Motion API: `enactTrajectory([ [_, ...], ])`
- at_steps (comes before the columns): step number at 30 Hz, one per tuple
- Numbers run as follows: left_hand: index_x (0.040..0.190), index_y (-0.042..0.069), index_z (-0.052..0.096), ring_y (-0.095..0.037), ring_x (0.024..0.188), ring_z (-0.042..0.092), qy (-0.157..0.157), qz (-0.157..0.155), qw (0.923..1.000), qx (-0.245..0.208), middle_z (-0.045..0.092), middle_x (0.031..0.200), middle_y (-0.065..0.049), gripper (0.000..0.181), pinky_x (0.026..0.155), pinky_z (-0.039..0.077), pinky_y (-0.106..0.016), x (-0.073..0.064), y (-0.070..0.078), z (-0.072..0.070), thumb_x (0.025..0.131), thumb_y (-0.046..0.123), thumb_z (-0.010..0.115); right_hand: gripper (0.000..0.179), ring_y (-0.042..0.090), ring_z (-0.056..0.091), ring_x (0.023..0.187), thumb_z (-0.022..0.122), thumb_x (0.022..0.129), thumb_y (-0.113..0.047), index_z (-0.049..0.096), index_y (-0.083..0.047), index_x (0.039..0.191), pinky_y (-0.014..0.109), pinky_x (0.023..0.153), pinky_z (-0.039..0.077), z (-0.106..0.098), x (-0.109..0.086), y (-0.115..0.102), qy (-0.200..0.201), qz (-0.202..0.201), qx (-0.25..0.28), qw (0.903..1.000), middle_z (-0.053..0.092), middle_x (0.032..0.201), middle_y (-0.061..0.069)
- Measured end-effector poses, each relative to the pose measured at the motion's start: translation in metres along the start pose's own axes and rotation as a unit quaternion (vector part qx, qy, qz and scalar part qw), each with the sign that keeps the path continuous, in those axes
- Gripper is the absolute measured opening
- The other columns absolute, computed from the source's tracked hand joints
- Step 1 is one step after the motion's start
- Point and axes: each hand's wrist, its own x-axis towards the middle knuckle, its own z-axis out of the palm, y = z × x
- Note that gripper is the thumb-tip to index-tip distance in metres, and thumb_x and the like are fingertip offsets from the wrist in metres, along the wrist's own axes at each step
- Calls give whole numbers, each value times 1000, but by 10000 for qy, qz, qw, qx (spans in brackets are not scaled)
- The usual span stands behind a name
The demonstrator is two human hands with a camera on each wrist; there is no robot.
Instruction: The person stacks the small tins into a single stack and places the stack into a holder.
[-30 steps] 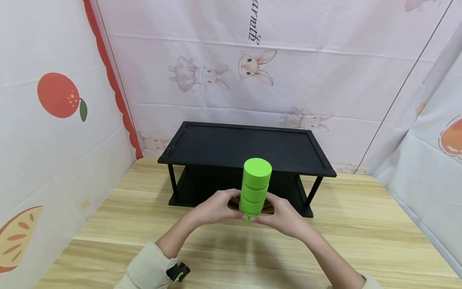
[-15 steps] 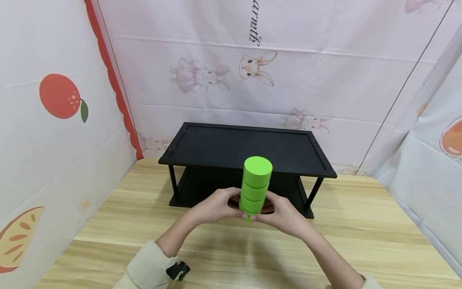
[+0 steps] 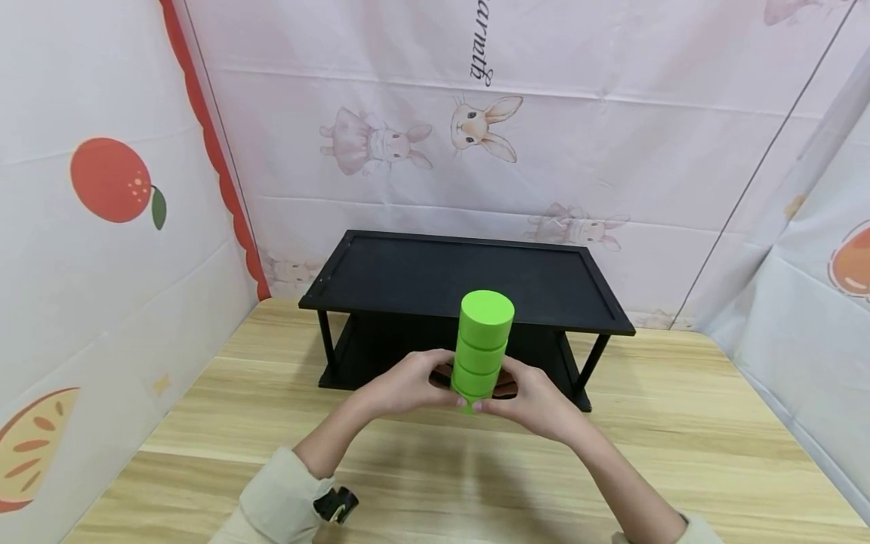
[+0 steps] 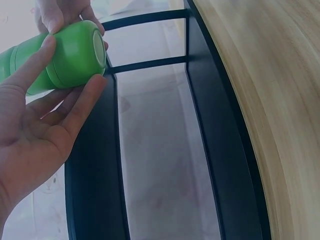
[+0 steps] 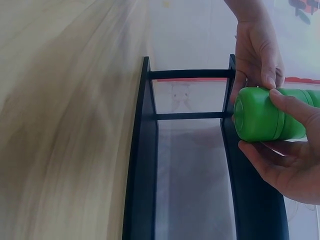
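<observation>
A bright green ribbed cylinder (image 3: 481,344), like a bottle or canister with a flat round top, is held upright in the air between both hands. My left hand (image 3: 408,384) grips its lower left side, thumb at the front and fingers behind. From the right, my right hand (image 3: 537,399) grips the same lower part, thumb tips nearly meeting. In the left wrist view the green cylinder (image 4: 75,55) shows a rounded base with a pale recessed disc. The right wrist view has fingers (image 5: 260,160) under the cylinder's base end (image 5: 255,115).
Behind the hands a black two-tier rack (image 3: 462,276) stands on the wooden table (image 3: 408,483). Printed cloth walls (image 3: 421,189) with rabbits and fruit enclose the back and sides. A black band with a small device (image 3: 336,505) sits at the left wrist.
Both hands have raised the green cylinder very slightly, and its top sits a little higher against the rack. The grip looks the same.
</observation>
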Motion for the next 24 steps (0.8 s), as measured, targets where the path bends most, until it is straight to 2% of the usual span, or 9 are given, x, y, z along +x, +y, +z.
enactTrajectory([
  [13, 123, 4, 54, -12, 97, 58, 29, 27, 10000, 45, 59, 108, -2, 51, 78, 48, -22, 2, 0, -2, 77, 14, 76, 47, 15, 61, 88, 76, 77, -21, 55, -6, 116, 32, 76, 51, -2, 2, 0, -31, 35, 20, 10000, 61, 103, 3],
  [24, 122, 3, 53, -13, 96, 58, -1, -37, 9999, -102, 59, 107, -2, 51, 77, 49, -22, 4, 0, -4, 78, 12, 75, 47, 14, 61, 88, 76, 77, -24, 56, -8, 117, 32, 76, 51, -3, 4, 0, -32, 84, -14, 10000, 61, 102, 2],
])
